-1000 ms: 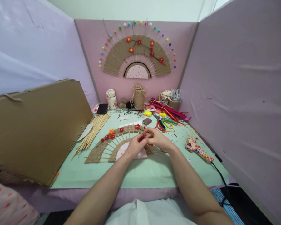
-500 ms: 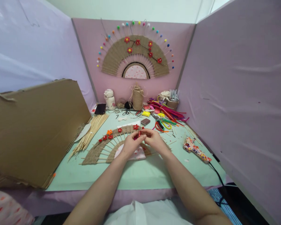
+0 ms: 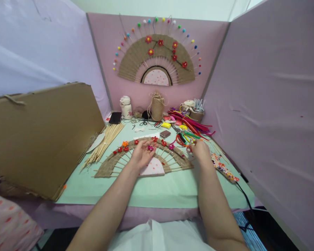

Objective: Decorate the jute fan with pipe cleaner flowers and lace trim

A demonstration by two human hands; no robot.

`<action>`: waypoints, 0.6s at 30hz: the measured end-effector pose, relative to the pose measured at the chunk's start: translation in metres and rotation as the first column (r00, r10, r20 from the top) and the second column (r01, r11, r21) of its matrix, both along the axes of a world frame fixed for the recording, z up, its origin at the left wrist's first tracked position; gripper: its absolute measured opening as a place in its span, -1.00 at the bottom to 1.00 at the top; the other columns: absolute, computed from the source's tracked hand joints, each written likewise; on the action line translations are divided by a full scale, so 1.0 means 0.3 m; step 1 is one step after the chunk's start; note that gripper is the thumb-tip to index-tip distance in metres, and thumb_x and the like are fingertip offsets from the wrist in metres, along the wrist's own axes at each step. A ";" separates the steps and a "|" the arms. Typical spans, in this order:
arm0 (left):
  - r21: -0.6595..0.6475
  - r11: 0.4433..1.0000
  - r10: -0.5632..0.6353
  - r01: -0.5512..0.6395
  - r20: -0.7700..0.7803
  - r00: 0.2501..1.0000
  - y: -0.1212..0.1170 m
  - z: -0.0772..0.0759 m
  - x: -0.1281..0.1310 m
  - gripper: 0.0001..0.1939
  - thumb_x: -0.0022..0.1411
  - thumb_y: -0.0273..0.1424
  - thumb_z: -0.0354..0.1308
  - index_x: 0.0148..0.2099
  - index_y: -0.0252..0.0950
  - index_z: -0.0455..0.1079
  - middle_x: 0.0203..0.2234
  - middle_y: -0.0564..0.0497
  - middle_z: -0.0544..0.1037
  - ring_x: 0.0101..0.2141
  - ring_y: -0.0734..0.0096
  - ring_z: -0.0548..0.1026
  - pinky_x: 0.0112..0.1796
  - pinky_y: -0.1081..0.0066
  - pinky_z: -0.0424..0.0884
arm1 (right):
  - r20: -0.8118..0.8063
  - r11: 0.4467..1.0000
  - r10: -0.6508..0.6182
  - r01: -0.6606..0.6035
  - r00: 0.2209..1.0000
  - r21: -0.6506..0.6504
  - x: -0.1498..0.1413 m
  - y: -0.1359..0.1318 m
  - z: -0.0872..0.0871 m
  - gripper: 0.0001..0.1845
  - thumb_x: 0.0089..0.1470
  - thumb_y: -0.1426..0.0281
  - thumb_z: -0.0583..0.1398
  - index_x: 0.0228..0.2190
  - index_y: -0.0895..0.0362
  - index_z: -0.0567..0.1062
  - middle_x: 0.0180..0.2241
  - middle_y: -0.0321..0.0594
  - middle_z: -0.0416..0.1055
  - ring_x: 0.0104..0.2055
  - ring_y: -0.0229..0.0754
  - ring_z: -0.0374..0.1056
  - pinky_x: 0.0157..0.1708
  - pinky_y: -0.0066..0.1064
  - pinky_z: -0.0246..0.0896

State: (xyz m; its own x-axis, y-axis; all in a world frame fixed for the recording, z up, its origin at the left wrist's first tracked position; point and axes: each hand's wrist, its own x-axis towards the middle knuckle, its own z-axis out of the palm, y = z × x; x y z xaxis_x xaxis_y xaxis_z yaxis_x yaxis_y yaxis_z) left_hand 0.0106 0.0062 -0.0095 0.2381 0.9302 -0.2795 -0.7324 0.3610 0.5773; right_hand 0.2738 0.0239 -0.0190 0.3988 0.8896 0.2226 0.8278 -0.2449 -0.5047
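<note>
Pink back panel [image 3: 102, 52], lilac side walls [image 3: 264, 104] (a bit wrinkled), pale green tabletop [image 3: 170, 193]

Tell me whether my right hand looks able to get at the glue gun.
Probably yes: the glue gun lies just beyond the right hand, on its outer side, with nothing visible on top, though the wrist seems to hide one end.

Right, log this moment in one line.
left hand: open, purple flower on fingers | right hand: at red-handled tool, grip unclear | fan: on table, partly under left hand
</note>
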 end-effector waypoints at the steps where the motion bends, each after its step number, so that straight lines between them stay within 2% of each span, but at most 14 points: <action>1: -0.008 1.000 -0.001 0.001 0.007 1.000 -0.001 0.001 0.000 -0.72 0.21 -0.41 -0.02 -0.11 -0.49 0.37 -0.25 -0.29 0.53 -0.18 0.28 0.51 -0.26 0.44 0.47 | 0.017 1.000 0.016 -0.016 1.000 0.023 -0.014 -0.005 0.003 -0.65 0.01 0.38 0.17 -0.17 0.31 0.52 -0.16 0.18 0.42 -0.16 0.05 0.39 -0.17 -0.23 0.18; 3: -0.016 1.000 0.006 -0.006 0.004 1.000 -0.005 0.003 0.005 -0.71 0.18 -0.44 -0.02 -0.10 -0.50 0.37 -0.23 -0.30 0.52 -0.16 0.25 0.51 -0.24 0.42 0.47 | 0.024 0.984 0.106 -0.108 0.994 0.145 -0.073 -0.021 0.025 -0.67 0.04 0.37 0.15 -0.18 0.26 0.53 -0.12 0.12 0.40 -0.16 -0.01 0.38 -0.15 -0.26 0.18; 4: -0.014 1.000 0.014 -0.014 -0.005 1.000 -0.008 0.005 0.009 -0.71 0.16 -0.46 -0.01 -0.10 -0.49 0.37 -0.23 -0.29 0.53 -0.16 0.25 0.51 -0.23 0.42 0.46 | 0.020 0.960 0.193 -0.193 0.981 0.205 -0.116 -0.030 0.042 -0.69 0.05 0.37 0.15 -0.18 0.23 0.54 -0.14 0.06 0.41 -0.17 -0.05 0.37 -0.15 -0.28 0.18; 6: 0.010 0.999 0.037 -0.037 -0.030 0.999 -0.013 0.007 0.019 -0.74 0.13 -0.49 0.02 -0.14 -0.48 0.39 -0.27 -0.24 0.53 -0.21 0.31 0.52 -0.23 0.44 0.45 | 0.012 0.858 0.467 -0.456 0.884 0.236 -0.214 -0.050 0.076 -0.76 0.04 0.38 0.17 -0.24 0.16 0.55 -0.24 -0.09 0.48 -0.28 -0.15 0.37 -0.21 -0.36 0.20; 7: 0.032 0.998 0.052 -0.051 -0.042 0.998 -0.014 0.006 0.024 -0.76 0.12 -0.50 0.03 -0.16 -0.47 0.40 -0.31 -0.20 0.53 -0.26 0.36 0.52 -0.25 0.47 0.44 | 0.011 0.778 0.601 -0.588 0.799 0.222 -0.264 -0.058 0.091 -0.79 0.05 0.38 0.18 -0.25 0.13 0.55 -0.27 -0.15 0.49 -0.30 -0.18 0.37 -0.24 -0.39 0.19; 8: 0.058 0.996 0.067 -0.064 -0.054 0.996 -0.015 0.005 0.028 -0.78 0.11 -0.51 0.04 -0.18 -0.45 0.41 -0.36 -0.15 0.53 -0.33 0.43 0.51 -0.29 0.50 0.42 | 0.025 0.701 0.696 -0.685 0.718 0.198 -0.310 -0.065 0.101 -0.81 0.06 0.40 0.17 -0.27 0.10 0.56 -0.30 -0.18 0.51 -0.30 -0.19 0.38 -0.26 -0.42 0.18; 9: 0.085 0.994 0.081 -0.075 -0.066 0.995 -0.015 0.001 0.031 -0.79 0.10 -0.52 0.06 -0.19 -0.44 0.41 -0.41 -0.10 0.52 -0.40 0.49 0.48 -0.34 0.53 0.40 | 0.041 0.654 0.743 -0.737 0.668 0.172 -0.350 -0.069 0.108 -0.81 0.06 0.43 0.16 -0.28 0.09 0.56 -0.32 -0.20 0.52 -0.31 -0.19 0.38 -0.28 -0.43 0.17; 10: 0.110 0.990 0.093 -0.085 -0.078 0.993 -0.015 -0.003 0.033 -0.80 0.09 -0.53 0.07 -0.21 -0.43 0.42 -0.45 -0.05 0.51 -0.46 0.54 0.45 -0.39 0.56 0.38 | 0.064 0.633 0.761 -0.760 0.646 0.147 -0.382 -0.071 0.111 -0.81 0.06 0.45 0.16 -0.31 0.09 0.57 -0.33 -0.20 0.52 -0.31 -0.19 0.38 -0.30 -0.43 0.16; 12: 0.149 0.984 0.118 -0.102 -0.105 0.987 -0.012 -0.014 0.037 -0.80 0.06 -0.54 0.09 -0.22 -0.40 0.43 -0.48 0.01 0.50 -0.51 0.59 0.40 -0.43 0.58 0.33 | 0.101 0.649 0.746 -0.753 0.658 0.110 -0.422 -0.069 0.107 -0.80 0.05 0.48 0.14 -0.35 0.09 0.57 -0.35 -0.18 0.53 -0.32 -0.16 0.39 -0.33 -0.43 0.14; 15: 0.187 0.976 0.140 -0.110 -0.155 0.978 -0.008 -0.026 0.040 -0.75 0.01 -0.56 0.13 -0.19 -0.36 0.43 -0.41 0.00 0.53 -0.41 0.56 0.44 -0.34 0.55 0.35 | 0.095 0.684 0.716 -0.722 0.691 0.099 -0.431 -0.056 0.086 -0.79 0.07 0.48 0.12 -0.38 0.10 0.58 -0.36 -0.17 0.55 -0.34 -0.15 0.39 -0.34 -0.42 0.13; 18: 0.201 0.975 0.136 -0.091 -0.223 0.965 -0.008 -0.030 0.044 -0.68 0.01 -0.56 0.16 -0.13 -0.31 0.43 -0.31 -0.03 0.55 -0.30 0.50 0.48 -0.23 0.49 0.36 | 0.038 0.699 0.697 -0.690 0.716 0.186 -0.417 -0.040 0.059 -0.79 0.07 0.47 0.12 -0.37 0.10 0.57 -0.37 -0.18 0.54 -0.34 -0.17 0.39 -0.32 -0.42 0.14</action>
State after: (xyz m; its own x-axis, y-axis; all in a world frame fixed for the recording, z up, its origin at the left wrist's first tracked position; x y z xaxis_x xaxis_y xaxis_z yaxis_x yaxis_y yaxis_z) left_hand 0.0238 0.0039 -0.0185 0.0767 0.9882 -0.1327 -0.5986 0.1521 0.7865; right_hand 0.1488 0.0119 -0.0014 -0.3058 0.8643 0.3994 0.7097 0.4866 -0.5095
